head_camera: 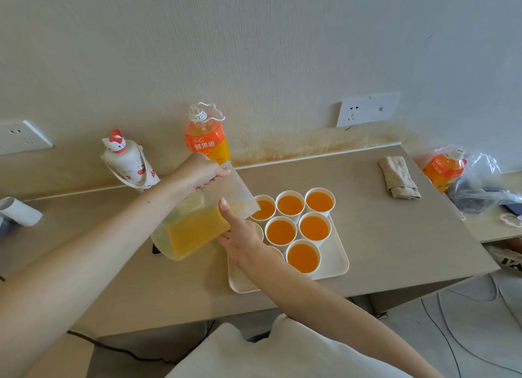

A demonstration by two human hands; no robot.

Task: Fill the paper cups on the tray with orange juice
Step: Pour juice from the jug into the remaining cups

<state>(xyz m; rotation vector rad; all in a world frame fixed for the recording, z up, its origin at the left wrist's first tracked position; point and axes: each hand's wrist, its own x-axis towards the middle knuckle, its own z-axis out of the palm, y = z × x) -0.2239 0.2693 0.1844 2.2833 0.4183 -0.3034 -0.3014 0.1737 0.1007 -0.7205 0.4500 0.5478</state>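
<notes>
A lived-in room, likely a home or dorm: a pale desk (381, 236) against a wallpapered wall (254, 38), a socket (367, 109) at 1 o'clock, a cartoon-cat flask (124, 163) at 10, a plastic bag (483, 180) at 3, and cables (452, 338) on the floor at 4.

Six juice-filled paper cups (290, 205), two orange bottles (204, 143), one pitcher (192, 233), one tray (336, 261)

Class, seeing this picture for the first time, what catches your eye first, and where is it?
The cluster of juice-filled paper cups on the white tray, mid-table. Just left, the left hand tilts a clear pitcher of juice toward them, the right hand steadying it.
</notes>
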